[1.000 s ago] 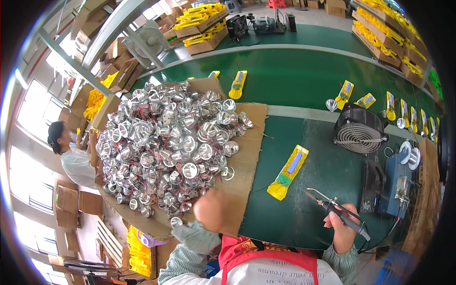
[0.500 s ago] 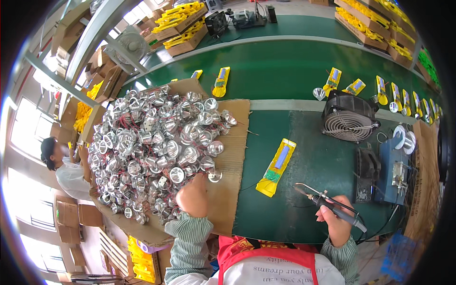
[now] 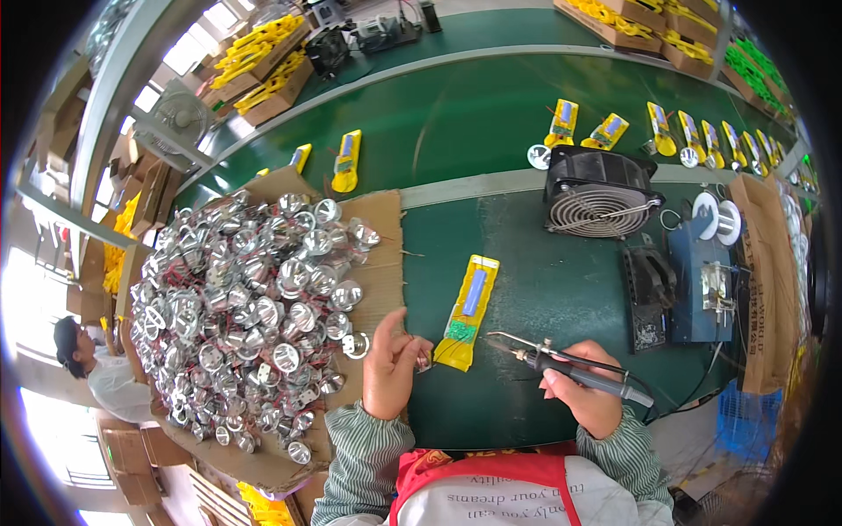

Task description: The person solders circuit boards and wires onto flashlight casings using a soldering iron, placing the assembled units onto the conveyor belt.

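Note:
My right hand [image 3: 586, 399] grips a soldering iron [image 3: 579, 375] with a thin metal tube fixed along it; its tip points left toward a yellow casing [image 3: 456, 351]. This casing lies face up on the green bench, with a blue-lilac cell [image 3: 474, 293] and a green circuit board [image 3: 460, 331] in it. Just left of its lower end, my left hand [image 3: 389, 368] is closed, fingertips pinching a small silvery reflector cup [image 3: 423, 358] that the fingers partly hide. Beside that hand a heap of reflector cups [image 3: 254, 307] with reddish wires covers a cardboard sheet [image 3: 379, 285].
A black fan [image 3: 601, 197] stands behind the casing. To the right are a black stand [image 3: 647, 298] and a blue box [image 3: 693, 280] with a solder reel [image 3: 726, 223]. More yellow casings [image 3: 347, 161] line the green belt [image 3: 438, 131]. A person [image 3: 105, 377] is at far left.
My left hand has come out of the heap to the right, bringing a reflector cup beside the yellow casing. The whole view has shifted; my right hand still grips the soldering iron.

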`<state>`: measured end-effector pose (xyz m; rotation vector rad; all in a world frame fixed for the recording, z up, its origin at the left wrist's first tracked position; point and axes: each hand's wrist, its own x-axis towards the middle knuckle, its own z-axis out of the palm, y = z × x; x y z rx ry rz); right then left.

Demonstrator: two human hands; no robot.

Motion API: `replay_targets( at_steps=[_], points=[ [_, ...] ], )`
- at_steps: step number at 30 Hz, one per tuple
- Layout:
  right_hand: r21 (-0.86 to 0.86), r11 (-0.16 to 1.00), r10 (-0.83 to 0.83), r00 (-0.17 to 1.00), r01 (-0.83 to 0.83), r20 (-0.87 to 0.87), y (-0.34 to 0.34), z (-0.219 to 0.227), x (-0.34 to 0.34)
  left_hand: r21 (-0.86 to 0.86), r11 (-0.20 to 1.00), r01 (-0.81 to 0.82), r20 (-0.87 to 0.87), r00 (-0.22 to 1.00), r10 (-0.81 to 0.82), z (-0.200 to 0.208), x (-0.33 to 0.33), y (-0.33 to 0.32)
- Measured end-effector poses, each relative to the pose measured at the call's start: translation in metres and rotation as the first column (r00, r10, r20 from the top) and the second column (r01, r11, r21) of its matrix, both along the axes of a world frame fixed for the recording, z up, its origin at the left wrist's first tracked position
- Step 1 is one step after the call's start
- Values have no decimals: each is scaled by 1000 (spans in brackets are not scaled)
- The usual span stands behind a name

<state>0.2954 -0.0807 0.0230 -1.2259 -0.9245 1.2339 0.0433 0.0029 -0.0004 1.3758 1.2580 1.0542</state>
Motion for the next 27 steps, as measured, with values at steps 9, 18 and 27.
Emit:
replay_targets(
  at_steps=[9,18,27],
  points=[
    [-18,997,82,995,-81,65,18,-4,-4,-225,974,23,-432,894,-121,13,16,9],
    [-91,990,113,993,-111,20,32,-16,-12,148,943,298,-669,732,-127,-2,22,10],
    [-73,986,152,988,-151,13,35,-22,-13,123,948,295,-664,734,-142,-3,23,10]
  ],
)
